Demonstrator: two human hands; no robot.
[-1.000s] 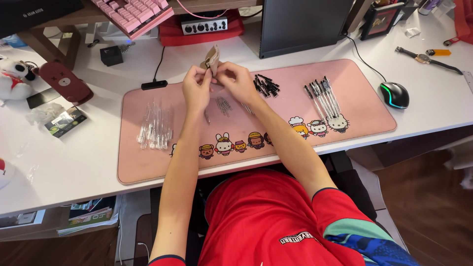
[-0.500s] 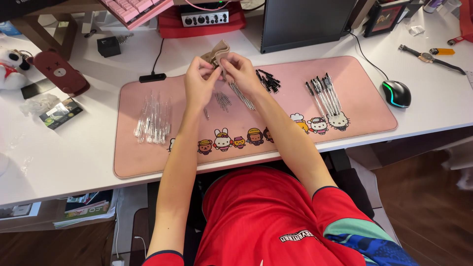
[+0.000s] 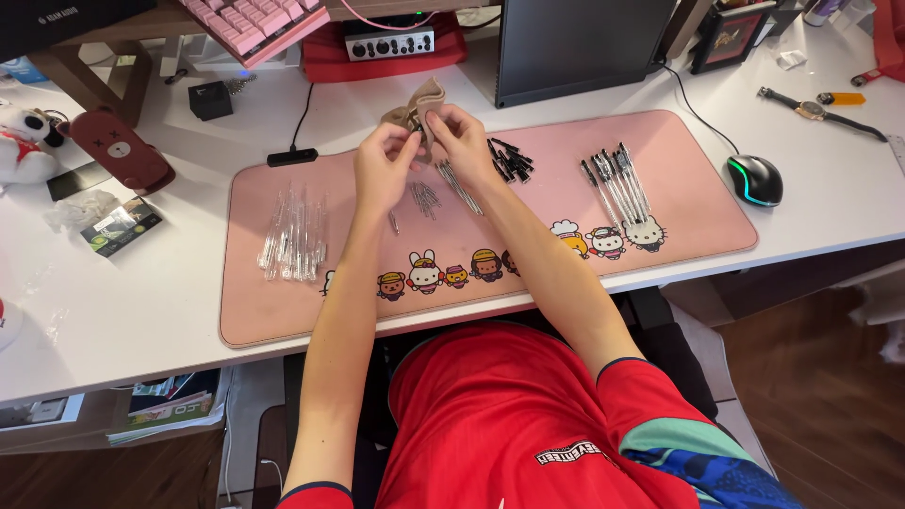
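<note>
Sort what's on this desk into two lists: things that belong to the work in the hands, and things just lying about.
In the work:
left hand
right hand
tan pouch
clear pen barrels
thin refills
black caps
assembled pens

Lying about:
mouse
wristwatch
pink keyboard
plush toy

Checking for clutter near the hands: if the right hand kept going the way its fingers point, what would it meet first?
Probably the tan cloth pouch that the right hand already pinches; beyond lies the red box, though depth is unclear.

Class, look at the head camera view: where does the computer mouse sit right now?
The black computer mouse sits on the white desk at the person's right, just off the right edge of the pink desk mat, below the wristwatch.
</note>
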